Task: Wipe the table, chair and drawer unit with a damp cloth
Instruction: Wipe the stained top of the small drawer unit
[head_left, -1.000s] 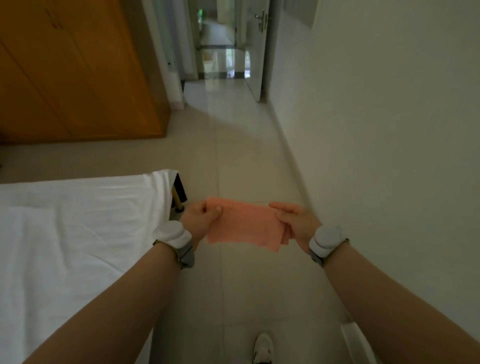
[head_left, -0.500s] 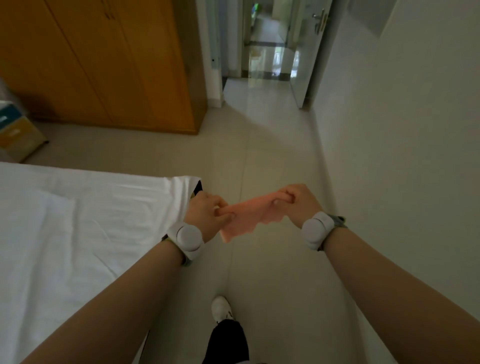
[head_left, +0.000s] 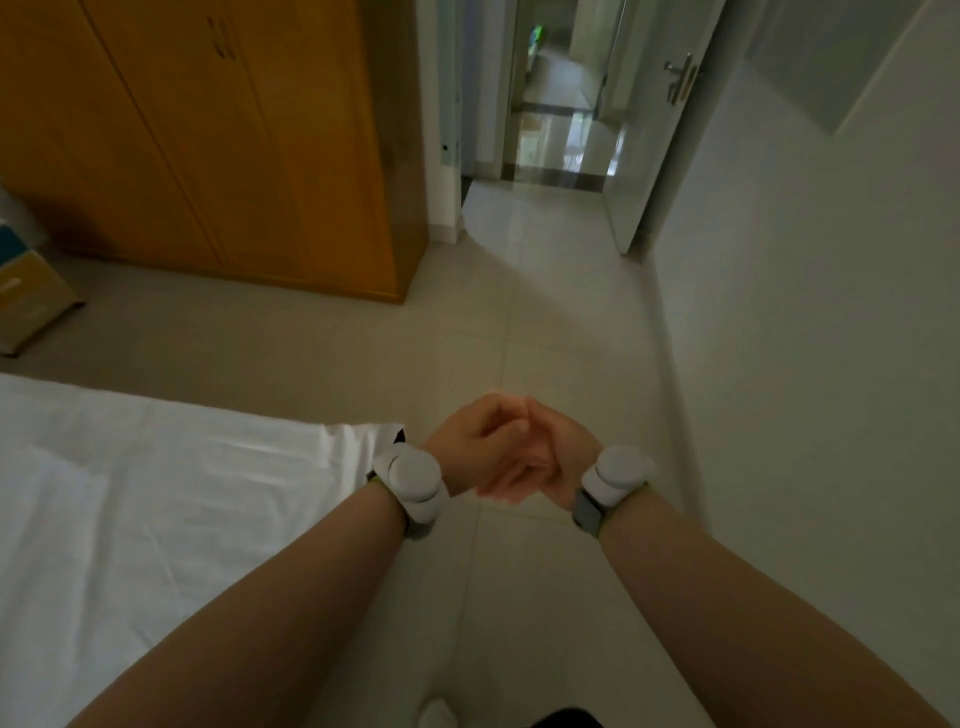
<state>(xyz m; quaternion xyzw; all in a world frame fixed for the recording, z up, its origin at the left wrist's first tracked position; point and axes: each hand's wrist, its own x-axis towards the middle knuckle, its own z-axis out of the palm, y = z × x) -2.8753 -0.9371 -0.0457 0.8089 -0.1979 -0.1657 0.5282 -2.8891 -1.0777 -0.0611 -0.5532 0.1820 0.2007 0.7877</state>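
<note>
My left hand (head_left: 475, 447) and my right hand (head_left: 558, 449) are pressed together in front of me above the tiled floor. Both are closed around the pink cloth (head_left: 511, 488), which is bunched between my palms. Only a small pink edge shows below my fingers; the rest of it is hidden. Each wrist carries a white round device. No table, chair or drawer unit is in view.
A bed with a white sheet (head_left: 156, 493) fills the lower left. An orange wooden wardrobe (head_left: 234, 140) stands at the back left, with a cardboard box (head_left: 28, 301) beside it. A white wall (head_left: 831, 312) runs along the right. An open door (head_left: 660, 130) leads to a corridor.
The cloth was held spread between my two hands; my hands have come together and folded it into a bunch. The view has swung left, showing more wardrobe.
</note>
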